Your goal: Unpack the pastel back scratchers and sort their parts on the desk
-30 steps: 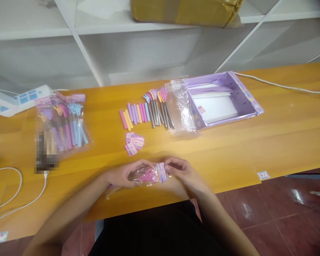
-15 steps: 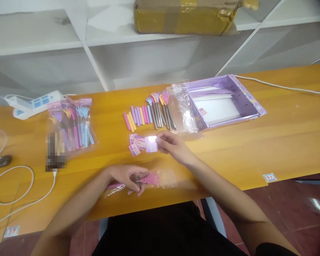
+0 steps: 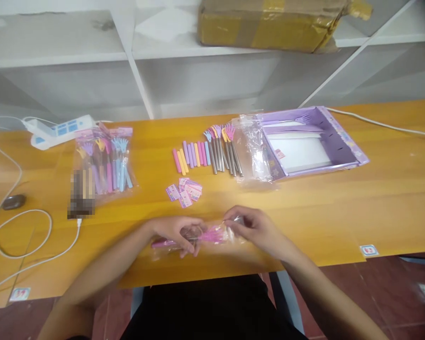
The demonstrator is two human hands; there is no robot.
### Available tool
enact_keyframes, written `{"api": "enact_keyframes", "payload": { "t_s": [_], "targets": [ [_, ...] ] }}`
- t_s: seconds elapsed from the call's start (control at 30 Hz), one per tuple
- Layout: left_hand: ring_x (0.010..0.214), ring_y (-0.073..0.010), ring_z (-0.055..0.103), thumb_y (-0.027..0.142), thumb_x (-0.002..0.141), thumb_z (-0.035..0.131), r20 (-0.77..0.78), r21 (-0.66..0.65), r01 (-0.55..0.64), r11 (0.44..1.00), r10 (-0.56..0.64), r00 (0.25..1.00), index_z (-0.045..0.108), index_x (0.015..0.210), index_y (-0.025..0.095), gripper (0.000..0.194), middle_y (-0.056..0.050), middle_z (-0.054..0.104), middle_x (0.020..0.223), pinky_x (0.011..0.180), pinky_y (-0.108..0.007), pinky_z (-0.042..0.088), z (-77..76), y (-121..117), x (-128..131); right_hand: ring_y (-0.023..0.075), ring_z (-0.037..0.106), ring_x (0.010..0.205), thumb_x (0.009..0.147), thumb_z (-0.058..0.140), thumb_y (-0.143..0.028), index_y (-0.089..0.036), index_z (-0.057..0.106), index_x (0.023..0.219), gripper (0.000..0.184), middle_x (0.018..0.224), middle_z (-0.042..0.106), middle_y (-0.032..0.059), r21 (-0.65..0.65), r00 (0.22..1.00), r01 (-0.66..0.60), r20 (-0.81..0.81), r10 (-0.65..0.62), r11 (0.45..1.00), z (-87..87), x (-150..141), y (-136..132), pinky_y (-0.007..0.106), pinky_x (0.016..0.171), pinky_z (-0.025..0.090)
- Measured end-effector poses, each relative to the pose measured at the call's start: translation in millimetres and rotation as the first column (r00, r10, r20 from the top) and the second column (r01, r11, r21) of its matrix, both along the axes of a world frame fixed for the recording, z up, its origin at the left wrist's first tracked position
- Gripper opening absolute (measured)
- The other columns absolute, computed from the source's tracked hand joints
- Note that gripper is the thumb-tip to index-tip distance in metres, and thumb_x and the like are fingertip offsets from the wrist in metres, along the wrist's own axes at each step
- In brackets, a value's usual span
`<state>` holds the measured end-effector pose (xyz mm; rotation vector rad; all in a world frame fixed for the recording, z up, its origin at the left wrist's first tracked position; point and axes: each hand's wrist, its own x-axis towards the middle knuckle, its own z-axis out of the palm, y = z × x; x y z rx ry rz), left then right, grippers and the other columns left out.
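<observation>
Two bare hands appear in the head view, low over a wooden table (image 3: 311, 208). The left hand (image 3: 179, 232) curls around a pink hand-shaped scratcher (image 3: 212, 234), which lies lengthwise inside a clear bag (image 3: 232, 233) near the front edge. The right hand (image 3: 251, 229) has thumb and index finger pinched close together on the bag's end, beyond the scratcher's spread fingers. Just behind the hands, small printed cards (image 3: 192, 191) form a loose, partly overlapping group. Farther back lie short coloured tubes (image 3: 197, 154) in pink, yellow, purple and blue; beside them rest metal-rod scratchers (image 3: 219, 153), their coloured heads pointing toward the shelf (image 3: 170, 45). Clear packaging (image 3: 257, 158) touches an open purple box (image 3: 340, 137) containing a purple scratcher (image 3: 304, 119) and one small card (image 3: 279, 153). Toward the view's left side, bagged scratchers (image 3: 109, 165) lie near a white power strip (image 3: 65, 130); a pixelated item (image 3: 81, 193) overlaps their packaging. A taped carton (image 3: 265, 23) sits on the shelf.
</observation>
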<state>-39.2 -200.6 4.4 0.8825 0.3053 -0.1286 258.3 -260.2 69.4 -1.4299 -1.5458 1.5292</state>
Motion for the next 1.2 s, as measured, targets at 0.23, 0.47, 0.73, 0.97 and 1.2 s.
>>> {"api": "enact_keyframes", "payload": {
  "t_s": [0.23,0.47,0.73,0.97,1.2],
  "targets": [
    [0.072,-0.0184,0.079,0.053,0.089,0.089,0.019,0.069,0.068,0.995,-0.069,0.997,0.063,0.118,0.021,0.050,-0.009,0.079,0.100,0.050,-0.022,0.048,-3.0,-1,0,0.0173,0.063,0.070,0.099,0.076,-0.039,-0.026,0.073,0.094,0.014,0.086,0.073,0.0027,0.546,0.880,0.385,0.027,-0.475,0.744,23.8,17,7,0.032,0.065,0.050],
    [0.053,-0.0074,0.048,0.064,0.099,0.074,0.022,0.142,0.031,0.989,-0.034,0.999,0.070,0.108,0.017,0.048,-0.003,0.071,0.081,0.051,-0.023,0.034,-7.0,2,5,0.0223,0.066,0.083,0.084,0.090,-0.055,-0.037,0.061,0.129,0.057,0.096,0.071,0.0020,0.154,0.700,0.613,-0.560,-0.443,0.775,1.3,9,15,0.036,0.069,0.055],
    [0.057,-0.0078,0.040,0.067,0.100,0.069,0.003,0.199,-0.051,0.979,0.051,0.999,0.067,0.121,0.017,0.054,0.000,0.065,0.082,0.056,-0.025,0.033,-9.5,2,4,0.0257,0.071,0.085,0.095,0.076,-0.056,-0.031,0.073,0.086,0.027,0.086,0.072,0.0034,0.179,0.880,0.458,-0.231,-0.415,0.871,-18.0,1,25,0.049,0.089,0.063],
    [0.058,-0.0090,0.039,0.072,0.101,0.063,-0.102,0.196,0.001,0.981,0.020,0.995,0.064,0.123,0.020,0.057,0.000,0.065,0.085,0.057,-0.026,0.036,-5.9,1,3,0.0180,0.063,0.070,0.094,0.071,-0.045,-0.026,0.072,0.097,0.019,0.084,0.072,0.0033,0.520,0.824,0.462,0.048,-0.565,0.718,15.3,111,163,0.034,0.069,0.058],
    [0.058,-0.0091,0.040,0.074,0.100,0.064,-0.121,0.204,0.003,0.979,0.022,0.992,0.062,0.123,0.021,0.058,0.000,0.065,0.087,0.056,-0.025,0.037,-5.2,0,1,0.0362,0.072,0.101,0.093,0.059,-0.028,-0.012,0.072,0.124,0.037,0.105,0.077,0.0211,0.550,0.580,0.082,0.652,-0.488,0.831,-18.9,123,224,0.055,0.095,0.058]
  ]
}}
